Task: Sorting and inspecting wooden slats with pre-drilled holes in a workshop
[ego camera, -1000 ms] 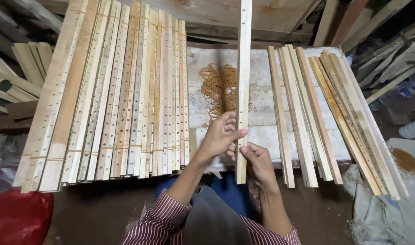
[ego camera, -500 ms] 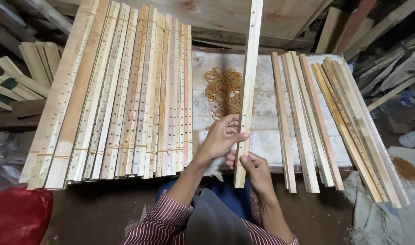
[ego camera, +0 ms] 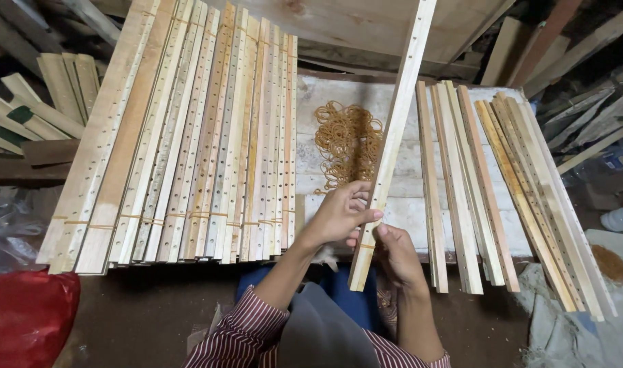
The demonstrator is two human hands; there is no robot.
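Head view, looking down at bench.

Left hand [ego camera: 340,215] closed around a long wooden slat [ego camera: 393,136], thumb across near face, fingers curled behind. Right hand [ego camera: 393,255] just below it, thumb pressed on the slat's near end, fingers wrapped behind; grip closed on same slat. Hands touching each other at the slat.

Slat pale, drilled with a row of small holes, tilted slightly right, near end held over the bench edge, far end reaching past the top of the picture. Thin rubber band seen round the slat close to the near end, beside right thumb; could not tell whether fully wound.

Loose heap of rubber bands [ego camera: 349,140] lay on the white bench top [ego camera: 410,211], just left of the held slat, far side of the hands.

Left of bench: large row of drilled slats [ego camera: 189,136] laid side by side, leaning away, bound in small bundles with bands near their near ends.

Right of held slat: second group of plain slats [ego camera: 502,184] lay lengthwise on the bench, fanned slightly, near ends overhanging the edge.

Striped sleeves [ego camera: 246,334] at both forearms. Red plastic bag [ego camera: 25,313] on floor, near left. More scrap wood [ego camera: 45,102] stacked far left.
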